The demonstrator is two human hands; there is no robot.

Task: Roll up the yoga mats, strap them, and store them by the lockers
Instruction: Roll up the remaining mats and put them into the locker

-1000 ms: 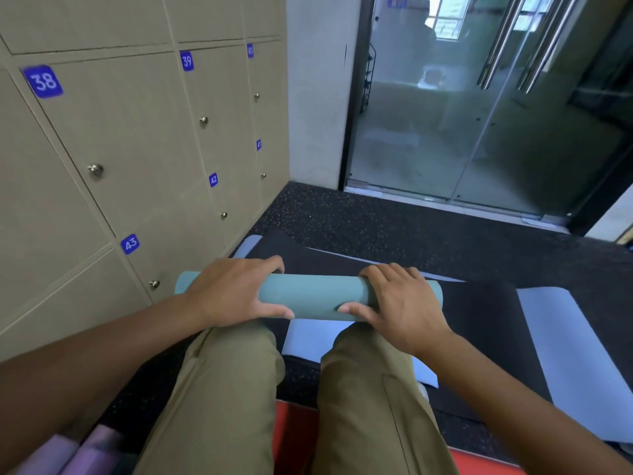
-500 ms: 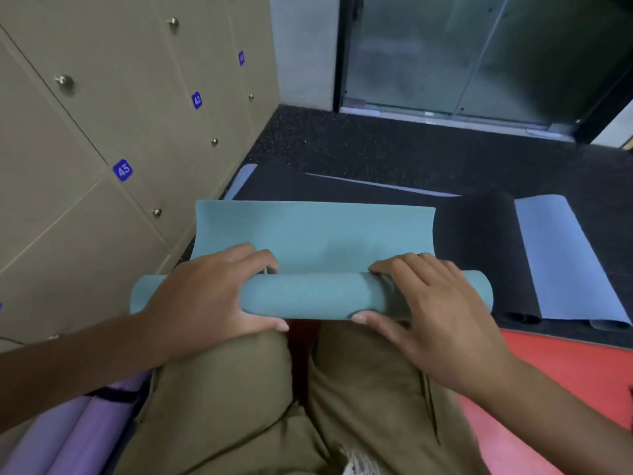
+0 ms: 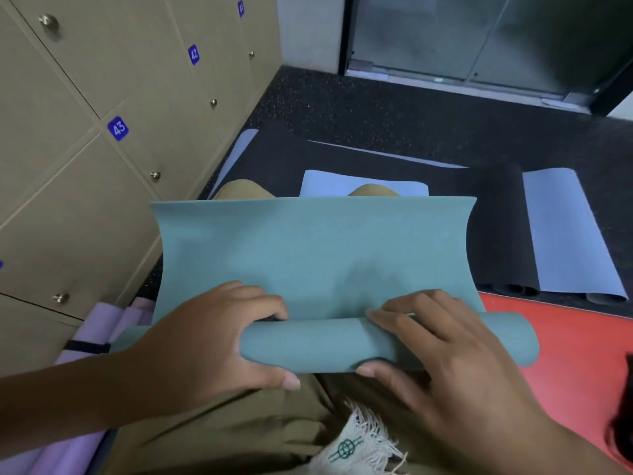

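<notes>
The teal mat (image 3: 315,255) lies over the person's lap, its near end curled into a loose roll and the rest spread flat toward the knees. Two hands work it: left hand (image 3: 209,341) and right hand (image 3: 442,351) each wrap the roll, fingers on top, thumb beneath. Left, purple mats (image 3: 99,323) sit against the lockers (image 3: 85,114).

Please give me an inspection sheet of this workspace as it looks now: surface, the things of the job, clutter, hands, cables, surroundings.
Surface: dark speckled floor, with a red mat at right.
Job's things: teal yoga mat, partly rolled across the person's lap, its flat part over the knees.
Clutter: black mats with light blue undersides ahead; lilac rolled mats at left, one with a black strap.
Hands: left hand and right hand both grip the roll.
Cables: nothing seen.
Surroundings: beige numbered lockers at left; glass door ahead.
</notes>
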